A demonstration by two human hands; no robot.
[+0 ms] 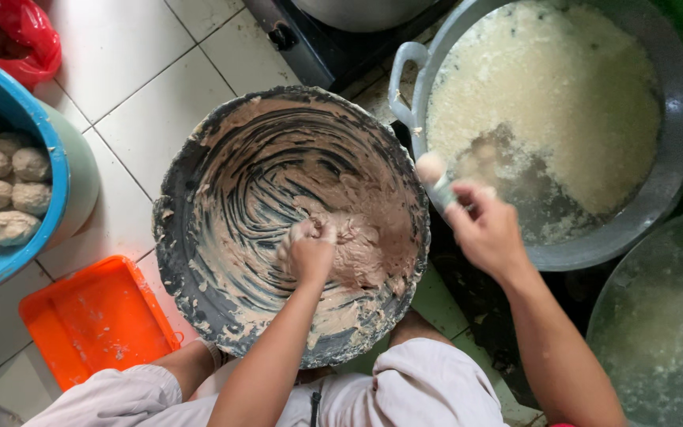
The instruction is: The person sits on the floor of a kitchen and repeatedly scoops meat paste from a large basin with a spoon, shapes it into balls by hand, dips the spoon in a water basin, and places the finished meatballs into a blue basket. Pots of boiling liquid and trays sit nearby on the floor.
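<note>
From the head camera, everything hangs on the big dark round basin (pixel 290 225) smeared with brownish-grey paste, set on the white tiled floor (pixel 144 79). The left hand (pixel 308 251) is down inside it, fist closed around a squeeze of that paste, which sits heaped right of the basin's middle. Much of the basin shows only streaks now, so by my reckoning a good share has been used, with a fair lump left to go.

Just right of the basin, the right hand (pixel 484 229) grips a spoon (pixel 439 186) with a pale ball on its tip, held over the wide grey metal pot (pixel 666 111) of frothy whitish liquid. Left of the basin, a blue plastic tub (pixel 41 150) holds a heap of finished greyish balls.

Room is tight: the pot's rim and handle sit close against the basin's right edge, and a second pan (pixel 658 332) lies beyond, lower right. An orange plastic tray (pixel 96 320) lies near the basin's lower left, a red plastic bag (pixel 13 35) far upper left. Open tiles show only above and left.
</note>
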